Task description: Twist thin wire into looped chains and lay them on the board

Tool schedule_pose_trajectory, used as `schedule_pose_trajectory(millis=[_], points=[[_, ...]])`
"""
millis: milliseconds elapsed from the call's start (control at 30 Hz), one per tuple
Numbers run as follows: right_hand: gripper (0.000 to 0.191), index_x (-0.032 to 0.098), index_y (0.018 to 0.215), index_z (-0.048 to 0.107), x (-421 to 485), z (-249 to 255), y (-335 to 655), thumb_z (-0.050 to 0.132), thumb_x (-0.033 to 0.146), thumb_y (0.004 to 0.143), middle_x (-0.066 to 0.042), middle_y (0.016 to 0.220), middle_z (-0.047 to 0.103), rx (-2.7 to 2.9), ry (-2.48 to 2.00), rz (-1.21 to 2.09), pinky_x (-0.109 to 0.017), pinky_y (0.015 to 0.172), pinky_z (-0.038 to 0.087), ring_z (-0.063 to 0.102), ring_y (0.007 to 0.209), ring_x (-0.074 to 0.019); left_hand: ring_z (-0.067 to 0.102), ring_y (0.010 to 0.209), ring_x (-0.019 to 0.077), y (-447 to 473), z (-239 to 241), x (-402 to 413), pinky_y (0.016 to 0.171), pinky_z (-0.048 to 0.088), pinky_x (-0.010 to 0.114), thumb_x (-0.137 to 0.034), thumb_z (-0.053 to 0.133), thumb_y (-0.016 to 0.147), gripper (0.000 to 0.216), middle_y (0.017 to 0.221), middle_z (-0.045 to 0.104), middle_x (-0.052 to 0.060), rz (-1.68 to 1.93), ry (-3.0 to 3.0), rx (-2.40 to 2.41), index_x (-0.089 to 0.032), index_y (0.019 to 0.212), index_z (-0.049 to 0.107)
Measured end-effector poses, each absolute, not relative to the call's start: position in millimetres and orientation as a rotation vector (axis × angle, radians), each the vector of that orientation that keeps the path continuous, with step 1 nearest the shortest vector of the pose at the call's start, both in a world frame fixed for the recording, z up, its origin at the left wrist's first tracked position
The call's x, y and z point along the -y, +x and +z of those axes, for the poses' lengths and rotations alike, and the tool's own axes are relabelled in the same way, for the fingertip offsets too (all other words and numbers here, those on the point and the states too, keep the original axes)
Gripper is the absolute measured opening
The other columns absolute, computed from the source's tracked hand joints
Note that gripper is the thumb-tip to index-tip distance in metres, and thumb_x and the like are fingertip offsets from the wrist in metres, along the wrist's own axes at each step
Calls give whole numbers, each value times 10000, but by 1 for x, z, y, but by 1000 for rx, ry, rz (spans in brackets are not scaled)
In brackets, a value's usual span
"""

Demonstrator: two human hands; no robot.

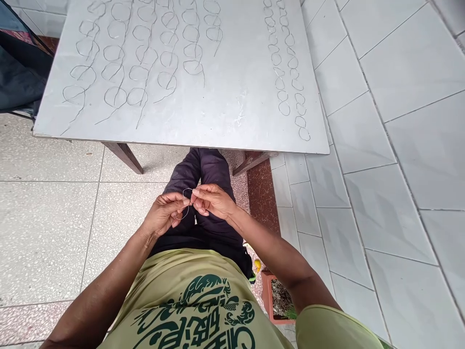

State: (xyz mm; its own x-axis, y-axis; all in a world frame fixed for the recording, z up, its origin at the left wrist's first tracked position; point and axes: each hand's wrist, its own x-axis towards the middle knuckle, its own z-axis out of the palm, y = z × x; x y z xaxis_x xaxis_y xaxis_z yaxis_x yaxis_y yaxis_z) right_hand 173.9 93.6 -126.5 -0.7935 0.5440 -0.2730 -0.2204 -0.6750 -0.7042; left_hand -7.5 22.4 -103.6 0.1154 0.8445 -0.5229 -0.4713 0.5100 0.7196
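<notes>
Wire loop [186,206] above your lap, short of the tabletop's near edge | your left hand [165,213] and right hand [214,201] both pinch it, fingertips closed | tabletop [225,121] beyond | rows of wire loops [138,53] toward its far left corner | smaller loops [286,72] along its right edge

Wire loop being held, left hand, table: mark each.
wire loop [186,188], head view, top arc of the wire.
left hand [165,213], head view, back of the hand.
table [232,116], head view, bare top near the front edge.
</notes>
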Motion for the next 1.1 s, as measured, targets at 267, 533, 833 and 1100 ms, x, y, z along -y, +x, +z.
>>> schedule_pose_trajectory(millis=[267,533,833,1100], points=[[364,120,856,690,-99,-121,179,705,479,909,13,632,598,1103,-739,2353,-182,422,349,520,493,-73,401,432,43,-6,-103,-24,334,411,174,-344,874,736,261,608,495,-47,959,488,-1096,-141,801,724],[370,125,888,690,-106,-119,184,694,494,912,0,675,611,1212,-758,2239,-191,461,378,537,548,-84,560,639,124,-14,-99,-29,399,482,204,-543,652,914,491,864,631,67,989,588,-1032,-130,1165,734],[365,137,879,673,-109,-120,186,686,500,911,5,670,603,1177,-799,2202,-201,476,391,539,556,-89,616,722,153,-10,-99,-22,451,515,208,-474,711,881,395,932,696,88,985,833,-1254,-158,1113,757],[383,147,901,673,-109,-121,180,680,530,899,15,675,617,1318,-911,2081,-192,472,395,540,540,-78,632,561,138,-5,-110,-21,409,495,216,-504,651,912,454,779,708,58,933,947,-1359,-135,1168,716]])
